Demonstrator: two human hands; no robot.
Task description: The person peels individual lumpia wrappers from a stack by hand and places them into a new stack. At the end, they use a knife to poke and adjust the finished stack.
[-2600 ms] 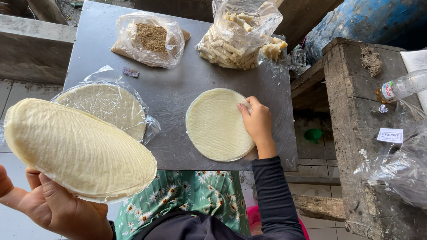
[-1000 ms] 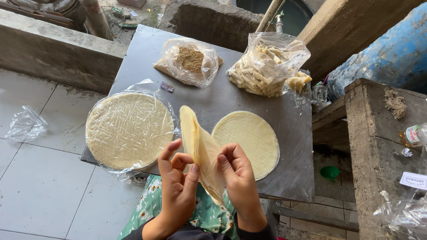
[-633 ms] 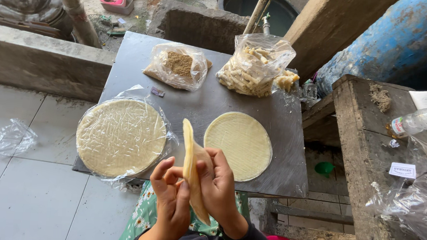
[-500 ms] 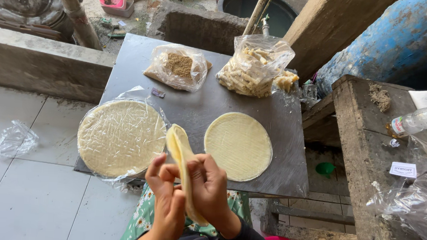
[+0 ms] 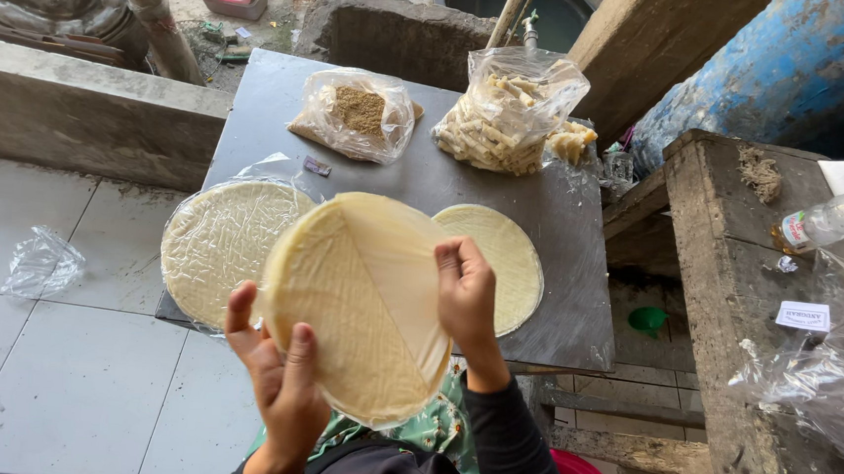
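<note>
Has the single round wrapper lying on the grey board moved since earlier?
No. The wrapper lies at the same spot on the grey board, below the bag of sticks.

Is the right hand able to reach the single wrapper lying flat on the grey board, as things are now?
Probably yes. The right hand is just beside the flat wrapper on the grey board, with nothing between them, but it is pinching a sheet of the held stack, so it must let go first.
</note>
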